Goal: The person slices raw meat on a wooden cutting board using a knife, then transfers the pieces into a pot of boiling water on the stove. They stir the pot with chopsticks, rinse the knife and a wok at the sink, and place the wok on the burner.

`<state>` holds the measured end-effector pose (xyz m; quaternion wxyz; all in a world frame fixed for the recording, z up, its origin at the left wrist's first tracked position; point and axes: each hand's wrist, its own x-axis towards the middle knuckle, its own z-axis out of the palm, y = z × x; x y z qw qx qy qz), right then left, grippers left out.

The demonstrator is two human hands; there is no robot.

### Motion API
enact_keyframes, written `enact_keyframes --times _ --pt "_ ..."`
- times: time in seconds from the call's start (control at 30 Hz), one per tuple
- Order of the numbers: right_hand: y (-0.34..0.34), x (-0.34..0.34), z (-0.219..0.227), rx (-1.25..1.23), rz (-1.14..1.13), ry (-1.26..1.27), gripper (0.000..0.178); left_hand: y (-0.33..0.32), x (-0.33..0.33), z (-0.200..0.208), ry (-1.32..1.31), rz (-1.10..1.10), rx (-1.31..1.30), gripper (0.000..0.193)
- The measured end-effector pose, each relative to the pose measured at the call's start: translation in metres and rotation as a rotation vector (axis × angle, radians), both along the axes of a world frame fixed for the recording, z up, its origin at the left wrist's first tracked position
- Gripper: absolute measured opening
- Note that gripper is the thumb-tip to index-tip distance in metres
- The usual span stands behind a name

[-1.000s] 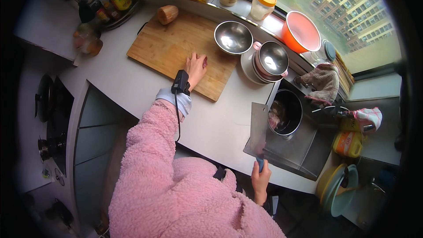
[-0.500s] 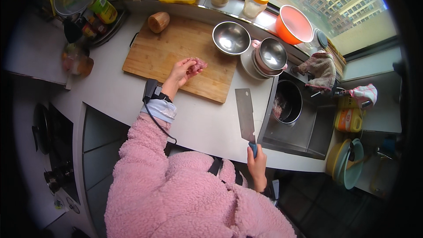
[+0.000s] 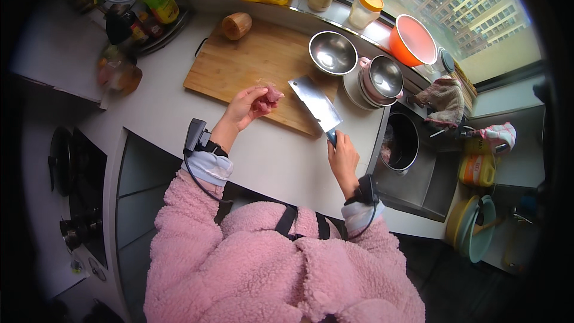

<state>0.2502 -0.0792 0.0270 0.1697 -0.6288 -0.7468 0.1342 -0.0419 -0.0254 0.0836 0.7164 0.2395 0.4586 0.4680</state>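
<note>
Meat (image 3: 270,100) pinched in left hand (image 3: 243,109), cleaver (image 3: 317,105) gripped in right hand (image 3: 343,157), wooden board (image 3: 263,54) near both

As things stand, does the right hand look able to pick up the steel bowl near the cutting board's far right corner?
Probably not: the right hand holds the knife, so its grip is taken. Otherwise, nothing seems to block the steel bowl, which is uncovered.
</note>
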Motion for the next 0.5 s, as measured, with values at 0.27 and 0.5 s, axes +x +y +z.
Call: enact_keyframes --times 0.27,0.5 --pt "0.028 -0.026 -0.028 0.072 0.060 0.034 0.029 -0.032 -0.008 0.018 0.102 -0.041 -0.004 0.017" --pt "0.050 -0.025 -0.051 0.037 0.145 0.152 0.030 -0.046 0.004 -0.006 -0.050 0.033 0.011 0.014"
